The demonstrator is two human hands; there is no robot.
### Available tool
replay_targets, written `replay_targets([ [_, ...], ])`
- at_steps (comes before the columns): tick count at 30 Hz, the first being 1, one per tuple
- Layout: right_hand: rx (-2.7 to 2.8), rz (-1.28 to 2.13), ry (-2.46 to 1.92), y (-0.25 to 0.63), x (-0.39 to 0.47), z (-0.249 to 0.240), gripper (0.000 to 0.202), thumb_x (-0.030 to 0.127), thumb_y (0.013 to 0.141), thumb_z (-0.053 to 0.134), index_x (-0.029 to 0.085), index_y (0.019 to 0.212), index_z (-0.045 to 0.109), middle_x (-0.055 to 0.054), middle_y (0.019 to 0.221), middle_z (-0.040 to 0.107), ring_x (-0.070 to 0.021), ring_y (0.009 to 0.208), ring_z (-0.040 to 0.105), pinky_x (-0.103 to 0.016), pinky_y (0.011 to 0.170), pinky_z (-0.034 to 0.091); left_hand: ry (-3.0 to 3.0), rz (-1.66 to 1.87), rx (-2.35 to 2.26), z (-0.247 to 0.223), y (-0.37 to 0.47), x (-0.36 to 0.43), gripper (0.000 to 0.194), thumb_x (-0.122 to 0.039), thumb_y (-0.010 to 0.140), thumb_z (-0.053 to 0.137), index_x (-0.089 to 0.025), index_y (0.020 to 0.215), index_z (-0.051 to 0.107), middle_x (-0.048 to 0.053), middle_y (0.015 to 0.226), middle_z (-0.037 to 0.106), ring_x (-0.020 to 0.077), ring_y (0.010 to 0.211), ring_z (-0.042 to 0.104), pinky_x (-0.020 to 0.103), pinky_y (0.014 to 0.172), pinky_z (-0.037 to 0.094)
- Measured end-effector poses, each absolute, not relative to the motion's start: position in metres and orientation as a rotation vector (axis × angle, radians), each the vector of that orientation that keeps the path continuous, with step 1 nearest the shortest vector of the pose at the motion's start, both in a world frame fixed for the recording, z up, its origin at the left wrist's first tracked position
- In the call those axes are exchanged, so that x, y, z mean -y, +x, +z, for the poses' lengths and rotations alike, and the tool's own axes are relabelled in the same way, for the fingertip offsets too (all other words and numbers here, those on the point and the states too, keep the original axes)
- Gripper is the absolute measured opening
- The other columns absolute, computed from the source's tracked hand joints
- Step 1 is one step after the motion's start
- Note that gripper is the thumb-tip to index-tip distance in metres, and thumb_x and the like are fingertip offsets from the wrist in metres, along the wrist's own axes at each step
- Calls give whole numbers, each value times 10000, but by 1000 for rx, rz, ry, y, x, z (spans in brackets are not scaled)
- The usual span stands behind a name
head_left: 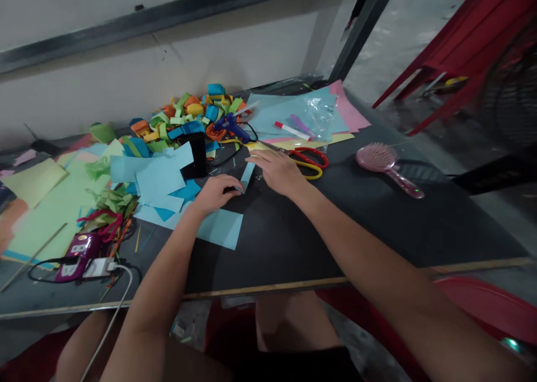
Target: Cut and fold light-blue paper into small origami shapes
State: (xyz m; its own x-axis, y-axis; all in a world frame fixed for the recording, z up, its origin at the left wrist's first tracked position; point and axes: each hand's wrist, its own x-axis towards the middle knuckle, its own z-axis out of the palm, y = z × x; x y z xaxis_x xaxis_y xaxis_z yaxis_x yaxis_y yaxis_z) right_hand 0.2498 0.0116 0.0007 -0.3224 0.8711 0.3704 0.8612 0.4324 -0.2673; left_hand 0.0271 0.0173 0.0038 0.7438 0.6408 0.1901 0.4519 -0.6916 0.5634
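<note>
A narrow strip of light blue paper (247,176) stands at a slant on the dark table between my hands. My left hand (218,193) is closed on its lower end, thumb and fingers pinched together. At the strip's upper end is my right hand (274,169), its fingers bent over the top; whether they grip the strip is hard to make out. Scissors with red and yellow handles (312,161) lie just beyond my right hand. Light blue paper pieces (157,175) are to the left of my left hand, and another blue sheet (222,228) lies below it.
Folded colored paper pieces (180,116) are heaped at the back, beside a blue glue gun (232,126). A marker (293,131) lies on paper sheets. A pink hairbrush (380,158) is at right, a purple power strip (78,256) with cables at left. The table's front edge (268,288) is near my lap.
</note>
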Motion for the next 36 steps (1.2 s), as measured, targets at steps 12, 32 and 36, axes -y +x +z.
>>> replay_targets([
  [12,2235,120,-1055,253,-17,-14,507,90,841,441,151,1322,588,-109,1398,593,-224,1332,509,-408,1140,373,1756,739,-744,13,6,-23,284,-465,740,717,-190,757,648,84,882,700,200,832,652,351,771,522],
  [32,2356,-8,-1185,233,-6,-20,623,94,913,320,116,1535,306,-172,1391,584,-277,1198,607,-410,931,540,1876,877,-649,-20,17,-31,1132,-892,663,538,-293,1552,175,171,1396,531,292,1042,651,402,864,523],
  [36,2265,-92,-1267,231,-7,-21,615,84,896,340,116,1510,352,-177,1390,575,-297,1212,592,-446,982,518,1884,916,-952,-22,20,-30,876,-661,693,740,-219,1406,490,134,1194,666,216,844,683,365,800,545],
])
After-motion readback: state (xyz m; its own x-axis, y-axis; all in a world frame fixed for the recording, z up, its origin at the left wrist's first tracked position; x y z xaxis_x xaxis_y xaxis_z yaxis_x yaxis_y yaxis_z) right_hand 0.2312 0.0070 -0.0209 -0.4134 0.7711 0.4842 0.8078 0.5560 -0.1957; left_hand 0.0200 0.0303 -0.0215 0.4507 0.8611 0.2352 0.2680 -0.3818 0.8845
